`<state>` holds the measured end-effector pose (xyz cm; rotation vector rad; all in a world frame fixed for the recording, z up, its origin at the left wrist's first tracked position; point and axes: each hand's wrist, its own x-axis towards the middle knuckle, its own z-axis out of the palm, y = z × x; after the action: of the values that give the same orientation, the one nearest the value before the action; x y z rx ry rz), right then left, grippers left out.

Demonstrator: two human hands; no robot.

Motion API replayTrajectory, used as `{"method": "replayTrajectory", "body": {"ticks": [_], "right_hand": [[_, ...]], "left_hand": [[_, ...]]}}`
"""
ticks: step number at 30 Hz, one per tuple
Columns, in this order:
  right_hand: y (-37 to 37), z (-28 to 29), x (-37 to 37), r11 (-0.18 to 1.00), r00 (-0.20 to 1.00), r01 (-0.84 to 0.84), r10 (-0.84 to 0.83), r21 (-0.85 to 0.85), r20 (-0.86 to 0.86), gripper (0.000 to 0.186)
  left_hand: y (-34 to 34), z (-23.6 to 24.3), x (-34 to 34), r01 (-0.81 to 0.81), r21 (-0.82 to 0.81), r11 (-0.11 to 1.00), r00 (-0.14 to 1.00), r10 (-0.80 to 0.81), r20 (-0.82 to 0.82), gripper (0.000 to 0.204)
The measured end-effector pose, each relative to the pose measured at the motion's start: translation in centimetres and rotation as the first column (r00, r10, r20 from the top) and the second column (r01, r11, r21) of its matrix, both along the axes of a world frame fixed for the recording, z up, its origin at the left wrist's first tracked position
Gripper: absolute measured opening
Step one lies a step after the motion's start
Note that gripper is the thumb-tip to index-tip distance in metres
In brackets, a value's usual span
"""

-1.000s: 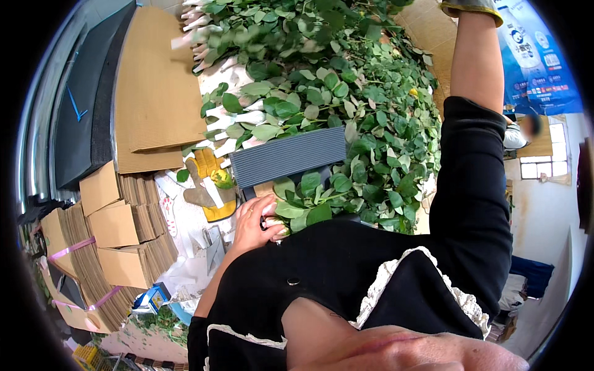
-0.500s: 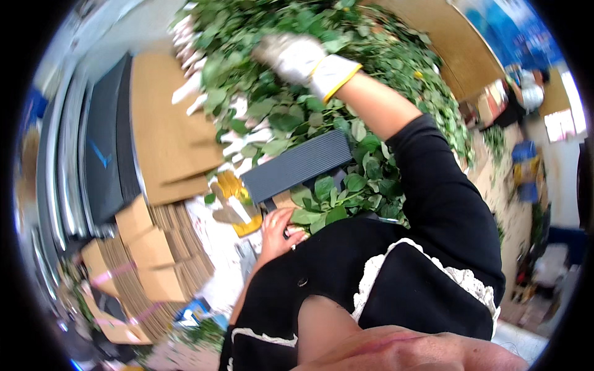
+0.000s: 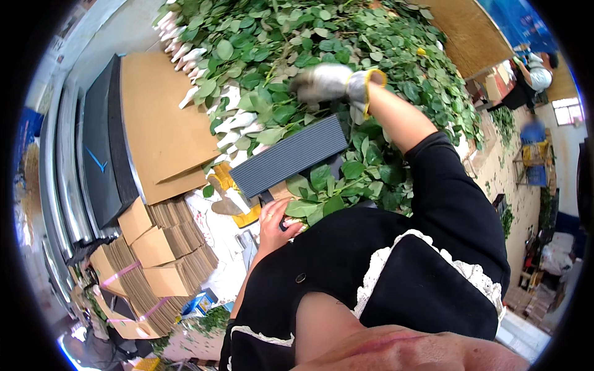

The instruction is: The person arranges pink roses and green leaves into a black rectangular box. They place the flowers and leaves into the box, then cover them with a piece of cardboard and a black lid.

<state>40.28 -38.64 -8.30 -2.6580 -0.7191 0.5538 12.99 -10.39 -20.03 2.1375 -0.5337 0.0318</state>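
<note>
My left hand [image 3: 275, 226], bare with a ring, is low in the middle beside my body. Its fingers are curled around the end of a bunch of leafy rose stems [image 3: 328, 198], where pale bud tips show. My right hand [image 3: 325, 83] wears a white and grey work glove with a yellow cuff. It is over a wide heap of leafy stems [image 3: 266, 49], its fingers smeared by motion, so what they hold is hidden. White-sleeved flower heads [image 3: 238, 127] line the heap's left side. Between my hands lies a dark grey ribbed panel [image 3: 291, 154], tilted up to the right.
Flat cardboard sheets [image 3: 164, 123] lie left of the heap, above bundled folded cartons [image 3: 158, 253]. A yellow and grey glove [image 3: 238, 207] rests by the ribbed panel. A cardboard wall [image 3: 467, 37] bounds the heap at far right; another person [image 3: 532, 80] works beyond it.
My right gloved hand has moved nearer and to the right, toward the ribbed panel. My left hand stays almost in place. The view has shifted slightly.
</note>
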Motion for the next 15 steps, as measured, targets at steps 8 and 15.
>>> {"method": "replayTrajectory", "body": {"ticks": [8, 15], "right_hand": [[2.0, -5.9, 10.5, 0.936, 0.913, 0.035, 0.113, -0.349, 0.392, 0.051], [0.5, 11.9, 9.0, 0.193, 0.591, 0.480, -0.792, 0.856, -0.153, 0.026]], "left_hand": [[-0.5, 1.4, 0.3, 0.020, -0.012, 1.000, 0.993, -0.022, -0.113, 0.064], [-0.3, 2.4, 0.0, 0.001, 0.017, 1.000, 0.987, 0.002, -0.162, 0.063]]}}
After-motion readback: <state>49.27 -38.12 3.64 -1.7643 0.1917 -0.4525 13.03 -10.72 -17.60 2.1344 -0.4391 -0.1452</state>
